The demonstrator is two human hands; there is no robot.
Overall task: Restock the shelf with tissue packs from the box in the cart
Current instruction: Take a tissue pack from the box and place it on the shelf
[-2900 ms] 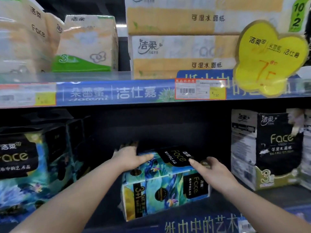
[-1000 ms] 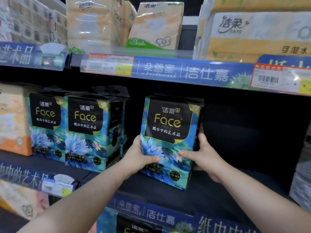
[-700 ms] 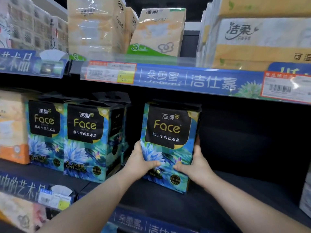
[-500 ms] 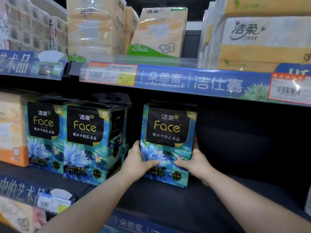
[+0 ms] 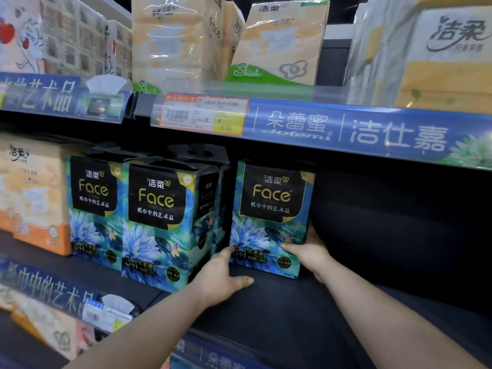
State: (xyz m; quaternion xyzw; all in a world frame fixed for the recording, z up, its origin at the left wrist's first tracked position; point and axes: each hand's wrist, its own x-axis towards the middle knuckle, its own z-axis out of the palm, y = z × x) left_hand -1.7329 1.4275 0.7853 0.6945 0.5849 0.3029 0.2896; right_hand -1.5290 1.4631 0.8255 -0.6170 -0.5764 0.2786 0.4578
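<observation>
A blue floral "Face" tissue pack (image 5: 271, 209) stands upright on the dark middle shelf (image 5: 292, 315), just right of two matching packs (image 5: 157, 222). My right hand (image 5: 308, 253) grips its lower right corner, thumb on the front face. My left hand (image 5: 221, 275) sits at the pack's lower left corner. Its fingertips touch the edge, and its thumb lies loose on the shelf board below the pack. The cart and the box are out of view.
An orange tissue pack (image 5: 34, 198) stands at the far left of the same shelf. Above, a blue label strip with a price tag (image 5: 202, 114) fronts a shelf of beige tissue packs (image 5: 277, 43). A lower shelf edge strip (image 5: 53, 291) juts out below left.
The pack went from lying flat to standing upright and slid back and left beside its row. My left thumb has come off its front face; the right hand still holds the corner.
</observation>
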